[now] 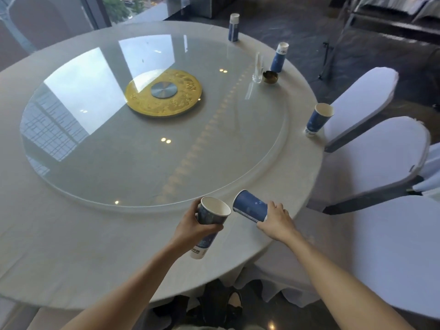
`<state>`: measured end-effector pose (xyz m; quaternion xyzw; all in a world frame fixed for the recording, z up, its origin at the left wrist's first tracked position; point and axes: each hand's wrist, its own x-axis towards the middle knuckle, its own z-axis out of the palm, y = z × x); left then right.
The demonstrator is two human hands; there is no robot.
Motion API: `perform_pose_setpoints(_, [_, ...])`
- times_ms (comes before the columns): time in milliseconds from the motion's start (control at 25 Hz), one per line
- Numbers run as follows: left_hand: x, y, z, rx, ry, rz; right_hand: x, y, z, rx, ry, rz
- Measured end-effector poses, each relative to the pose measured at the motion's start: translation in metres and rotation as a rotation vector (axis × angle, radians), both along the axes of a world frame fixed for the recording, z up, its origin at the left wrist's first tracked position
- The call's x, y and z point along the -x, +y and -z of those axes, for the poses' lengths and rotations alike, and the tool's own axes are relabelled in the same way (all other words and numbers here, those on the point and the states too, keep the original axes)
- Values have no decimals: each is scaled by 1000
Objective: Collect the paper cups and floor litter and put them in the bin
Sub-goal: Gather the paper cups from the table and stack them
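My left hand (190, 225) grips a stack of blue paper cups (212, 216), mouth tilted up and to the right, over the near edge of the round table (71, 246). My right hand (276, 221) holds another blue paper cup (250, 207) on its side, its bottom end pointing at the stack's mouth. A third blue cup (317, 120) stands at the table's right edge. Two more blue cups stand upside down at the far right edge: a nearer upside-down cup (279, 57) and a farther upside-down cup (233, 27). No bin or floor litter is in view.
A glass turntable (142, 139) with a gold centre disc (164, 92) covers most of the table. A clear drinking glass (258, 67) and a small gold ashtray (270, 77) sit near the far cups. White-covered chairs (371, 151) line the right side. Dark floor lies beyond.
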<state>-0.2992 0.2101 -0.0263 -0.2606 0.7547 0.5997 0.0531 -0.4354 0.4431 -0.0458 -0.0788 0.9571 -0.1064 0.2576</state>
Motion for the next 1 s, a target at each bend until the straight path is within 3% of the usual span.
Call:
perform_pose_setpoints(160, [17,6,8,-40,-8,91,-11,16,-19,380,-2,399])
perform_pose_setpoints(280, [25,19,23,-75,-28,171,-25,30,-32,517,53,533])
perform_pose_setpoints(480, [31,60,41,-140,-45,333,-56,47,-53,825,-18,707])
perform_pose_setpoints(680, [30,104,44,-113,-30,445,-67,73,-55,973,-22,740])
perform_pose_setpoints(880, [39,149,32,-91,29,452,-66,101,-49,979,-108,592])
perform_pose_setpoints(1000, [43,187,27,-64,55,395,-63,136,-53,965,-273,450])
